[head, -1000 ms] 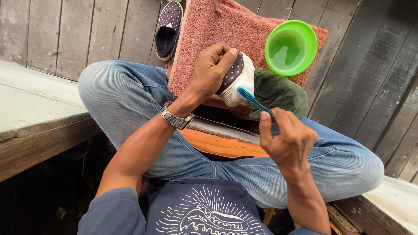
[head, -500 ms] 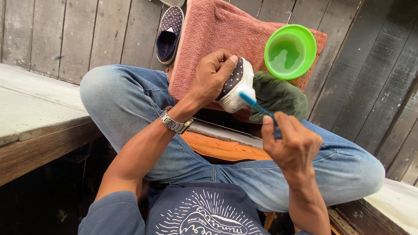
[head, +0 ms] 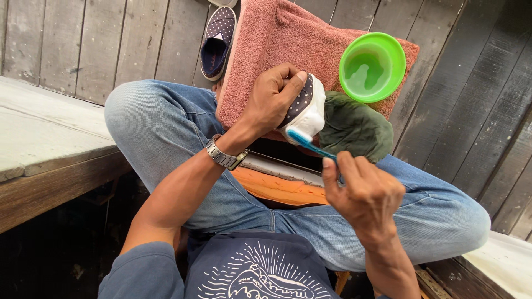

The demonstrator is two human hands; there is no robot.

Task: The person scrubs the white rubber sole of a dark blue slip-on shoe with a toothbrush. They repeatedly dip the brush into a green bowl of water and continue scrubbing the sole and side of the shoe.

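Your right hand (head: 363, 191), lower centre, has its grip closed on a blue toothbrush (head: 310, 145); bristles touch the white sole of the dotted shoe (head: 303, 108) your left hand (head: 271, 99) clasps mid-frame; beyond, green bowl (head: 372, 66) on pink towel (head: 277, 39).

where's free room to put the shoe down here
Free: the grey ledge left of the knee, and the towel between the spare shoe and green bowl. Crowded: the lap, where the left hand grips the shoe, right hand the toothbrush.
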